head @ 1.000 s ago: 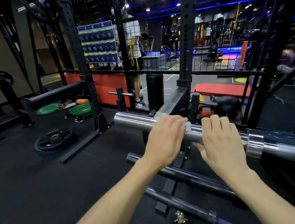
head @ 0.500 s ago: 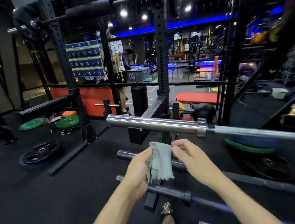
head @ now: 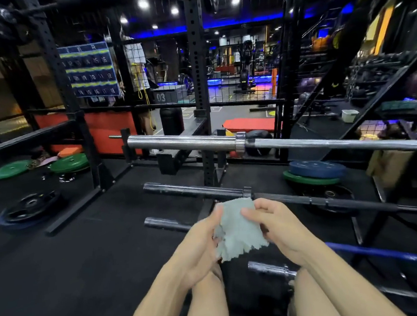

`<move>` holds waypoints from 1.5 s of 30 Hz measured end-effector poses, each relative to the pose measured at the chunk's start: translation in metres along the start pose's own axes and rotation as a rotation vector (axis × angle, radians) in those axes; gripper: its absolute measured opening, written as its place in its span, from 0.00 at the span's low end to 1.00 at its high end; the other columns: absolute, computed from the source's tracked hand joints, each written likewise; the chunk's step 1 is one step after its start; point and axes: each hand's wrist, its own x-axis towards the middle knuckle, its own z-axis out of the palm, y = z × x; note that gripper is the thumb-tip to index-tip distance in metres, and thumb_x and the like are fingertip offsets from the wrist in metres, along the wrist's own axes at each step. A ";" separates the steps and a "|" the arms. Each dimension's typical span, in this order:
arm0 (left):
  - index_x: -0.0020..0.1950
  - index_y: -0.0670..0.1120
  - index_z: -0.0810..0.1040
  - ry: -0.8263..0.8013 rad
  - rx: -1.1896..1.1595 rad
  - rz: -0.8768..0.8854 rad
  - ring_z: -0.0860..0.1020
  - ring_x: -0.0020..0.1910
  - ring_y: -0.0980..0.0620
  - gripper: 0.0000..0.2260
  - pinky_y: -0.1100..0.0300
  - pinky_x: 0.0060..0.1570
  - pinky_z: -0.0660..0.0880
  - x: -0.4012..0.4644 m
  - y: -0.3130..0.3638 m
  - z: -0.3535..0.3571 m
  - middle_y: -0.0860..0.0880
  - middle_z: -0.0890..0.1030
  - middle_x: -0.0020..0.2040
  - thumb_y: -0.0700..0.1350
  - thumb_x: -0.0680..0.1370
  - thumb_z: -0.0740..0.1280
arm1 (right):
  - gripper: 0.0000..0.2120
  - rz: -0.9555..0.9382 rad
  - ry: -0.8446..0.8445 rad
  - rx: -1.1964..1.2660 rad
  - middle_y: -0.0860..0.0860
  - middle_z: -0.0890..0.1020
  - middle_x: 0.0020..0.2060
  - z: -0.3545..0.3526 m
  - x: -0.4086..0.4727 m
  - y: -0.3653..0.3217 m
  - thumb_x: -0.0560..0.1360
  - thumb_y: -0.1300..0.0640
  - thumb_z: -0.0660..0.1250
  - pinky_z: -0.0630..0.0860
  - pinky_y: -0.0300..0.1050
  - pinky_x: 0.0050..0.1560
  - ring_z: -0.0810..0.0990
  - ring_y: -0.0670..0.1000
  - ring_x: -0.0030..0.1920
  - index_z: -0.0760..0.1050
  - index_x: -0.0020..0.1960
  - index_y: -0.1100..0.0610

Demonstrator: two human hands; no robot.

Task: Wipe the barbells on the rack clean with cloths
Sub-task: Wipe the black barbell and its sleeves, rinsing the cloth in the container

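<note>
Cloth [head: 236, 228] lowered off barbell [head: 183, 142]; left hand [head: 197, 244], right hand [head: 279, 229] grips pinch its sides.

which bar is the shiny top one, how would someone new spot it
Start at the black upright post of the rack in the middle of the view. The chrome barbell crosses it, the highest of the stacked bars, running off to the right. Unlike the dark barbell just below it, it is bright silver, and it sits well above the cloth held in both hands.
</note>
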 end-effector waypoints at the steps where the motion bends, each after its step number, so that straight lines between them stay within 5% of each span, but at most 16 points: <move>1: 0.69 0.43 0.78 0.031 0.073 0.024 0.80 0.65 0.41 0.20 0.43 0.67 0.74 0.000 -0.008 0.001 0.40 0.82 0.65 0.54 0.83 0.64 | 0.11 0.008 -0.016 0.003 0.55 0.86 0.45 -0.003 -0.002 0.006 0.79 0.58 0.71 0.79 0.45 0.41 0.85 0.51 0.43 0.79 0.56 0.65; 9: 0.63 0.40 0.81 0.251 0.151 0.021 0.85 0.53 0.42 0.12 0.51 0.48 0.79 0.027 -0.042 -0.004 0.40 0.85 0.56 0.45 0.83 0.66 | 0.18 0.198 -0.196 0.212 0.60 0.84 0.57 -0.029 0.013 0.053 0.79 0.52 0.72 0.80 0.57 0.55 0.84 0.59 0.53 0.80 0.62 0.63; 12: 0.63 0.42 0.82 0.235 0.153 -0.021 0.84 0.56 0.40 0.12 0.47 0.53 0.80 0.056 -0.050 -0.013 0.39 0.85 0.57 0.46 0.83 0.66 | 0.20 0.297 -0.246 0.191 0.60 0.84 0.58 -0.040 0.033 0.069 0.77 0.52 0.74 0.80 0.53 0.53 0.84 0.56 0.54 0.79 0.64 0.61; 16: 0.64 0.41 0.81 0.227 0.095 -0.116 0.83 0.59 0.37 0.12 0.42 0.58 0.79 0.095 -0.071 -0.032 0.38 0.84 0.59 0.41 0.82 0.68 | 0.21 0.288 -0.128 0.267 0.64 0.83 0.59 -0.061 0.065 0.093 0.73 0.59 0.76 0.81 0.60 0.56 0.82 0.66 0.59 0.78 0.64 0.64; 21: 0.62 0.46 0.83 0.159 0.152 -0.244 0.83 0.58 0.38 0.16 0.38 0.59 0.79 0.143 -0.091 -0.060 0.39 0.84 0.59 0.51 0.77 0.73 | 0.15 0.307 -0.115 0.153 0.59 0.86 0.52 -0.074 0.111 0.120 0.71 0.60 0.77 0.80 0.47 0.44 0.85 0.57 0.49 0.83 0.58 0.60; 25: 0.62 0.47 0.83 0.141 0.145 -0.203 0.85 0.53 0.41 0.13 0.49 0.47 0.82 0.179 -0.099 -0.071 0.41 0.85 0.57 0.48 0.79 0.72 | 0.18 0.271 -0.002 0.323 0.61 0.84 0.56 -0.084 0.145 0.134 0.70 0.58 0.77 0.81 0.48 0.51 0.84 0.57 0.53 0.83 0.60 0.57; 28: 0.62 0.45 0.82 0.209 0.071 -0.108 0.84 0.55 0.39 0.13 0.49 0.48 0.83 0.201 -0.101 -0.077 0.39 0.85 0.57 0.46 0.78 0.70 | 0.30 0.352 -0.112 0.437 0.60 0.82 0.62 -0.090 0.165 0.143 0.70 0.51 0.79 0.82 0.54 0.57 0.83 0.59 0.60 0.77 0.68 0.59; 32: 0.60 0.45 0.82 0.240 0.063 -0.050 0.85 0.52 0.41 0.12 0.49 0.47 0.84 0.221 -0.110 -0.082 0.40 0.85 0.56 0.45 0.77 0.70 | 0.20 0.416 -0.107 0.451 0.62 0.85 0.55 -0.084 0.175 0.156 0.74 0.63 0.74 0.84 0.46 0.41 0.87 0.58 0.48 0.77 0.65 0.64; 35: 0.62 0.46 0.81 0.235 0.106 -0.044 0.85 0.52 0.41 0.12 0.51 0.44 0.84 0.226 -0.131 -0.084 0.42 0.86 0.55 0.42 0.79 0.69 | 0.21 0.302 0.042 0.471 0.62 0.85 0.54 -0.090 0.172 0.172 0.70 0.64 0.74 0.84 0.48 0.44 0.86 0.61 0.51 0.79 0.62 0.63; 37: 0.60 0.47 0.82 0.194 0.163 -0.028 0.84 0.53 0.38 0.10 0.48 0.48 0.83 0.231 -0.140 -0.083 0.42 0.85 0.55 0.39 0.81 0.68 | 0.17 0.166 0.034 0.271 0.57 0.84 0.47 -0.097 0.169 0.179 0.67 0.59 0.80 0.80 0.52 0.47 0.82 0.60 0.46 0.82 0.55 0.57; 39: 0.54 0.47 0.83 0.179 0.238 0.042 0.82 0.53 0.38 0.10 0.47 0.51 0.79 0.239 -0.137 -0.082 0.42 0.84 0.53 0.33 0.80 0.67 | 0.15 0.071 -0.013 0.022 0.54 0.80 0.41 -0.102 0.166 0.175 0.70 0.67 0.74 0.76 0.55 0.46 0.77 0.57 0.43 0.84 0.51 0.51; 41: 0.46 0.50 0.83 0.192 0.269 0.126 0.81 0.49 0.48 0.16 0.54 0.52 0.78 0.247 -0.125 -0.079 0.47 0.83 0.48 0.29 0.78 0.67 | 0.23 -0.049 0.022 -0.090 0.50 0.85 0.44 -0.108 0.169 0.158 0.71 0.75 0.66 0.79 0.50 0.46 0.82 0.55 0.45 0.85 0.51 0.49; 45: 0.43 0.54 0.85 0.296 0.144 0.130 0.83 0.48 0.50 0.15 0.53 0.53 0.80 0.254 -0.125 -0.081 0.46 0.86 0.48 0.33 0.78 0.68 | 0.14 -0.296 0.120 -0.027 0.56 0.86 0.53 -0.126 0.190 0.098 0.77 0.59 0.65 0.80 0.56 0.51 0.84 0.60 0.55 0.85 0.58 0.47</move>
